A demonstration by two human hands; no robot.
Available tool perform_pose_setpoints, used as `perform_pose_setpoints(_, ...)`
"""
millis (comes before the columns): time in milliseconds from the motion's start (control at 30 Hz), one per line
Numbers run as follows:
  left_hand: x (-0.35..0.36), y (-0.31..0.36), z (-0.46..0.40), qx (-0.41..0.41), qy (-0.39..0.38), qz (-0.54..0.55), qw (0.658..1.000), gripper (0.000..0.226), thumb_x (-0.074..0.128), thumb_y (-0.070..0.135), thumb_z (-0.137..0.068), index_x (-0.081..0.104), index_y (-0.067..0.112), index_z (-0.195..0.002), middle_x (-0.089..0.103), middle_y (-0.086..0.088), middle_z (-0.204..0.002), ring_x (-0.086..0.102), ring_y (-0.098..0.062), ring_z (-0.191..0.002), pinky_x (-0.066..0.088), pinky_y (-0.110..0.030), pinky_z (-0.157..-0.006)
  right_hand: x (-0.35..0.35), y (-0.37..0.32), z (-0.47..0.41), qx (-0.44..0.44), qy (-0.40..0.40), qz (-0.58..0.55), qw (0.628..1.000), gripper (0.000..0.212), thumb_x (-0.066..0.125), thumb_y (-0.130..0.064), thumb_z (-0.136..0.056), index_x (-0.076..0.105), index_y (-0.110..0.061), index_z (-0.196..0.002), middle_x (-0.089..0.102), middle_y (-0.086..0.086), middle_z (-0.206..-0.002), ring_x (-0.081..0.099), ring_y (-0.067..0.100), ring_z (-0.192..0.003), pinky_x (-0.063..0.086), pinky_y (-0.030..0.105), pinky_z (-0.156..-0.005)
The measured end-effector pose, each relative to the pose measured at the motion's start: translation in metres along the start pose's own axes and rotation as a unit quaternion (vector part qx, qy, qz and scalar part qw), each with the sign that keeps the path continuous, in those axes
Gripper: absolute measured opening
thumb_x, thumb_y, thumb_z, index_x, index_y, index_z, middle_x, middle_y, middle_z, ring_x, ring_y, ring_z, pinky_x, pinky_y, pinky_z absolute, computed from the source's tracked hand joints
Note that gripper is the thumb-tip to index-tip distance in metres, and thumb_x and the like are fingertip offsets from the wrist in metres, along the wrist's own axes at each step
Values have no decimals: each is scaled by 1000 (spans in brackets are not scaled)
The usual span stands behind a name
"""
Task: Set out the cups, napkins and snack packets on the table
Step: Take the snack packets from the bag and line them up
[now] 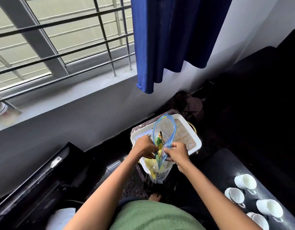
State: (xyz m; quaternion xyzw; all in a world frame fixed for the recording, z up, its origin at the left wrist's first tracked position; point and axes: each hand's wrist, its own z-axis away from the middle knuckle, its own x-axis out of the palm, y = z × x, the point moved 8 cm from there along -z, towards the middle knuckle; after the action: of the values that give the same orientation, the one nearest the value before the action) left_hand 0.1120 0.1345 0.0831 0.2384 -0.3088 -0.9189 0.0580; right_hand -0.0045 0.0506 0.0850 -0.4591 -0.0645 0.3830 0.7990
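Between the left hand (144,146) and right hand (176,151), both pinching its rims, the zip bag (163,130) may tear if pulled too hard

The person wears a green top (157,216) of a fine ribbed or knit-looking weave, its rounded front filling the frame at six o'clock, with a narrow band of darker garment (126,201) showing just above it toward twelve o'clock. Both forearms are bare from where they enter the frame to the wrists, with no sleeve, watch, bracelet or ring showing on the left hand (144,146) at about eleven o'clock of the top or on the right hand (176,152) at about one o'clock. A bare foot (155,196) shows just beyond the top's upper edge, its toes uncovered.
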Motion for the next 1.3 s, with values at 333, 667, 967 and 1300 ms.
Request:
perform_pose_setpoints(333, -44, 4, 13, 36, 141, -21, 989, 17, 54, 4, -76, 69, 0, -69, 72, -16, -67, 73, -24, -62, 59, -30, -65, -38, 3, -13, -1, 80, -59, 995, 6, 56, 9, -86, 57, 3, -84, 58, 20, -86, 59, 16, -53, 53, 18, -42)
perform_pose_setpoints(667, -55, 7, 21, 45, 199, -39, 978, 16, 54, 11, -72, 68, 7, -64, 72, -10, -63, 72, -21, -61, 60, -36, -71, -41, 7, -16, -12, 70, -42, 997, 8, 56, 5, -87, 56, -1, -82, 62, 14, -74, 63, 18, -56, 54, 17, -45)
perform_pose_setpoints(967, -72, 50, 43, 141, 296, -44, 944, 27, 55, 21, -76, 73, 14, -94, 74, -8, -86, 69, -29, -84, 55, -34, -78, -46, -17, -18, -67, 56, -79, 993, 10, 55, 6, -88, 59, 0, -95, 59, 17, -88, 58, 17, -64, 51, 11, -48)
perform_pose_setpoints(1300, -16, 41, 25, 171, 230, -116, 951, 32, 58, 33, -89, 63, 17, -116, 71, -10, -103, 62, -27, -103, 43, -34, -83, -55, 36, -33, 46, 75, -69, 994, 23, 61, 3, -85, 47, -9, -71, 53, 10, -68, 56, 14, -48, 50, 15, -39)
